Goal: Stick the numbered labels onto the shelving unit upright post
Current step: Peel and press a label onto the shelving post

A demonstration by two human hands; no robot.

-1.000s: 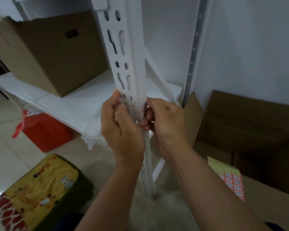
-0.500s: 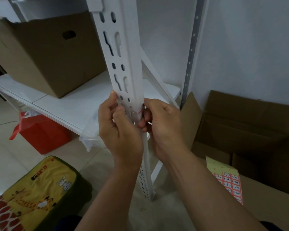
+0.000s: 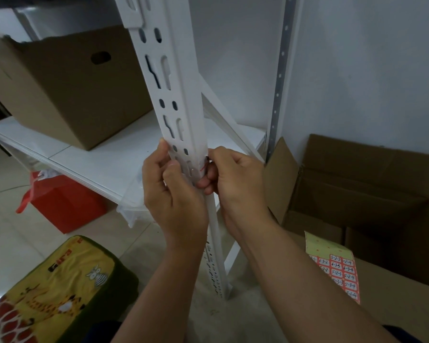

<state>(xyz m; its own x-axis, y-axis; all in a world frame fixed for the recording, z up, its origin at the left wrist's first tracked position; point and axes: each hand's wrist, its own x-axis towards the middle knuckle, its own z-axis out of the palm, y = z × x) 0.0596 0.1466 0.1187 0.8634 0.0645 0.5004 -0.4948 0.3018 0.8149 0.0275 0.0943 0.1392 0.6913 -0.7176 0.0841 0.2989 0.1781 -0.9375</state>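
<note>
Cushion [image 3: 52, 290] with a yellow giraffe print sits lowest on my left, on the tiled floor, and behind it I see a red bag [image 3: 65, 203] tucked under the white shelf [image 3: 84, 159]. On that shelf stands a closed brown cardboard box [image 3: 67, 87] with a hand slot in its side. Clear plastic wrap [image 3: 131, 209] hangs off the shelf edge just beside my left hand [image 3: 174, 201].

That hand curls around the white upright post [image 3: 176, 95], thumb pressed on its slotted face, and it hides the post's front at that height. The post is pierced with paired round holes and keyhole slots and runs down to the floor. My right hand [image 3: 235, 184] pinches at the post's right edge, fingertips bent onto a small label [image 3: 203, 167]; I see only a sliver of it with red marks, its number unreadable.

Farther right, a grey perforated rear post [image 3: 279, 78] stands against the wall. An open cardboard box [image 3: 372, 194] sits on the floor, and a label sheet [image 3: 337, 268] of red-bordered numbered stickers lies on the cardboard flap in front of it, well apart from the post.
</note>
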